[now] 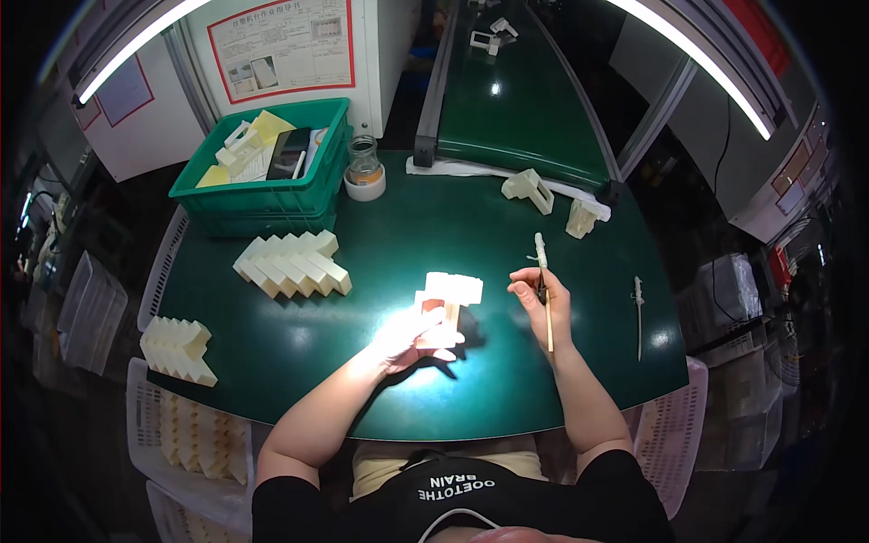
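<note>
— What's in the left hand [409,337]?

— A cream plastic part [450,308], blocky with a stepped top, held just above the green surface [471,226] in front of the person. The fingers are wrapped round its lower end, so that grip is closed on it. Strong light washes out the hand and the lower part of the piece, so I can't tell exactly where each finger sits.

— And the right hand [541,306]?

— Its grip is pinched shut on a thin stick-like tool [545,290], pale at the upper end and running down past the palm. It sits just beside the part, not touching it.

— How would that part handle?

— I'd judge it light and stiff, a hollow moulded piece like the ones lined up in the row of parts [292,263] to the left. Smooth plastic can be a bit slippery, so holding across the flat sides of the lower block looks safest, leaving the stepped top free. Thin edges might mark or chip if squeezed hard.

— Anything else nearby?

— A second tool [639,312] lies well to the right, two more parts [554,204] by the conveyor [507,100], a glass jar [364,163] beside the green bin [272,195].
</note>
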Motion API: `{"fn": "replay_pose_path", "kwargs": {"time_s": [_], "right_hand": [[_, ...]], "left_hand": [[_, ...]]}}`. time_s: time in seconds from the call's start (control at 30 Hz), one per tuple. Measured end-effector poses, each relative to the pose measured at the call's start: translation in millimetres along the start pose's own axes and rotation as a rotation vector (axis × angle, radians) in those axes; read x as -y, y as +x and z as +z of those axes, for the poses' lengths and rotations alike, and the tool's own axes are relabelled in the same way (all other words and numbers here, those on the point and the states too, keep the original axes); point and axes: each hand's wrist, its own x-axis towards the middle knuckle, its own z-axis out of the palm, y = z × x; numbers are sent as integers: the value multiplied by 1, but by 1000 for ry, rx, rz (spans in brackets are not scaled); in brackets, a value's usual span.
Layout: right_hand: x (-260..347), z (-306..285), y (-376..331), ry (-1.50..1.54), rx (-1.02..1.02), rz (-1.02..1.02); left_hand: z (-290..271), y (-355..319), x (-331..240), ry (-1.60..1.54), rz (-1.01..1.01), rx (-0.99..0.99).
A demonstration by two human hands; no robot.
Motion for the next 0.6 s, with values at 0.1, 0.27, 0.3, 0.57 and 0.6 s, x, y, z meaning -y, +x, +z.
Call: {"fn": "replay_pose_path", "kwargs": {"time_s": [0.1,0.27,0.3,0.57,0.6], "right_hand": [[-15,-4,1,6,32,33],[-19,-7,-1,-125,96,48],[-16,-5,-4,-124,118,52],[-17,7,-15,-124,232,18],[-16,8,-15,-110,223,22]], "left_hand": [[4,5,-2,-512,-155,181],[-3,12,0,-755,-169,321],[-2,10,-2,-709,-160,222],[-6,7,-7,-758,-130,191],[-9,8,-6,-767,-127,218]]}}
